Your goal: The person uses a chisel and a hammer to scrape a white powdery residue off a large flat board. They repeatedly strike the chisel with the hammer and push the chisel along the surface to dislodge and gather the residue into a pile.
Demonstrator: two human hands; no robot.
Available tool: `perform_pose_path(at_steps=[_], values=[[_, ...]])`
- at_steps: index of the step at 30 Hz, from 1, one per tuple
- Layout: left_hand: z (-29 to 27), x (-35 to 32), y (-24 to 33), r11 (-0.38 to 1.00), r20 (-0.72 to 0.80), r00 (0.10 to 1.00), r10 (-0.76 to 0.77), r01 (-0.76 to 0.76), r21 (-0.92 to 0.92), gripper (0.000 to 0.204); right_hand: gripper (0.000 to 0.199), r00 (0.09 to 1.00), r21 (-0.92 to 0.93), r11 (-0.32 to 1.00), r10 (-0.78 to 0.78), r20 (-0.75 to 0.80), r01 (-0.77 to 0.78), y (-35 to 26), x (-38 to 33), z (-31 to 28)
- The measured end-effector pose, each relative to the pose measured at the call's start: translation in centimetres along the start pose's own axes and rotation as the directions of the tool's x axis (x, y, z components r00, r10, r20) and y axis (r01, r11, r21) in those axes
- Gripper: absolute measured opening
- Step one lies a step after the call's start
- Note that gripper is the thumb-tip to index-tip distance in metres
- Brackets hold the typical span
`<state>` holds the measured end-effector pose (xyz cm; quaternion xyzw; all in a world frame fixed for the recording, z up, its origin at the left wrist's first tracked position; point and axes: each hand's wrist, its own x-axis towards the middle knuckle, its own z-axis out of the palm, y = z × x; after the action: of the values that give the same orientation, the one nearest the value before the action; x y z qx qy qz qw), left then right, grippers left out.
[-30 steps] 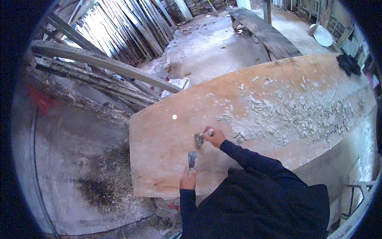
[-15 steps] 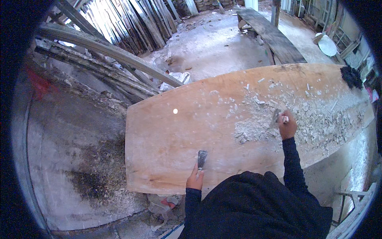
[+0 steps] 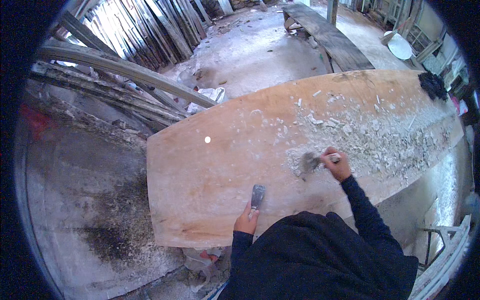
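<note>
Two hands, both full, over a big wooden desk (image 3: 195,175). Left hand (image 3: 245,222) low and near the body, straight up from a black sleeve, with thumb and fingers wrapped around the handle of a flat scraper (image 3: 258,194). Blade pointing up and away from the body, over the near part of the desk. Touching the wood or not: cannot tell. Right hand (image 3: 338,166) farther out, at the end of a longer reach, with the arm slanting up and to the left. Fingers curled tight around the handle of a brush (image 3: 311,161), a bit blurry, with its head turned left, at the left end of a wide mess of white chips (image 3: 382,137). Behind the far left edge, a white bag (image 3: 216,94) by the end of a gray beam (image 3: 130,73). Below the near left edge, a pale bag (image 3: 196,264) with some red showing. Inside of both bags: cannot tell.
</note>
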<state>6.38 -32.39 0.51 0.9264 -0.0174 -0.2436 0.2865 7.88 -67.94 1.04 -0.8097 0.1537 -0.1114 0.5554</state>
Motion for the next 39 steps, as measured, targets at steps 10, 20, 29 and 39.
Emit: perform_pose_path(at_steps=[10, 20, 29, 39], values=[[1.2, 1.3, 1.6, 0.982, 0.023, 0.982, 0.188, -0.188, 0.020, 0.052, 0.009, 0.932, -0.130, 0.976, -0.206, -0.299, 0.174, -1.1, -3.3, -1.9], [2.8, 1.1, 4.3, 0.975, 0.203, 0.958, 0.202, -0.216, 0.046, 0.051, 0.010, 0.978, 0.143, 0.987, -0.041, -0.206, 0.071, 2.8, -0.3, 2.3], [4.5, 1.6, 4.4, 0.937, 0.152, 0.924, 0.351, -0.346, -0.055, 0.050, 0.008, 0.819, -0.333, 0.940, -0.252, -0.516, 0.080, -2.0, -3.7, -6.4], [7.7, 3.1, 6.2, 0.950, 0.277, 0.928, 0.248, -0.289, 0.120, 0.046, 0.008, 0.876, -0.228, 0.960, -0.245, -0.415, 0.160, -3.4, -8.3, -3.7]])
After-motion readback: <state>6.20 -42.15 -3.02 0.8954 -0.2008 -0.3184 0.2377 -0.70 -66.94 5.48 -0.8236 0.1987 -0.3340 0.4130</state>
